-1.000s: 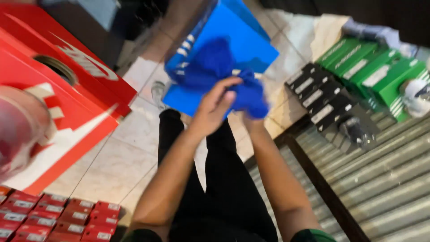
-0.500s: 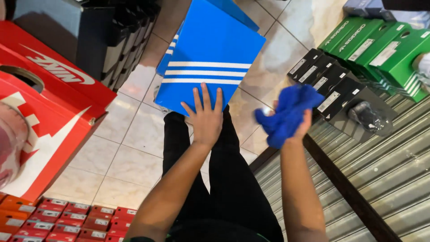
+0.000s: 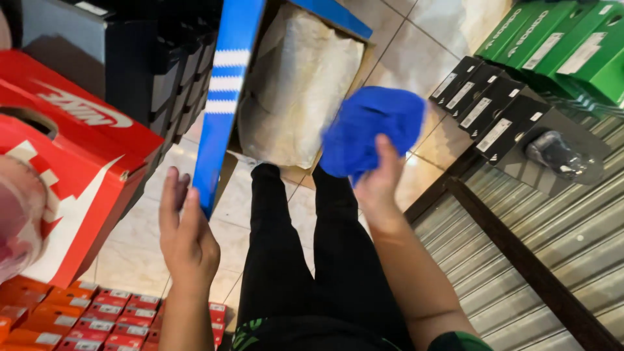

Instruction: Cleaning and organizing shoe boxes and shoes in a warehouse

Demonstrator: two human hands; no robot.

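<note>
- The blue lid with white stripes lay flat half a second ago; now it stands up in the upper middle, and the blue box is open, showing crinkly paper inside.
- The left hand, lower left, has its grip spread, fingertips touching the lid's edge.
- The right hand, in the middle, has moved back over the box, its grip pinching one blue cloth.
- Counts: one open blue box, one big red box at left, about four black boxes at right, and green boxes at upper right.
</note>
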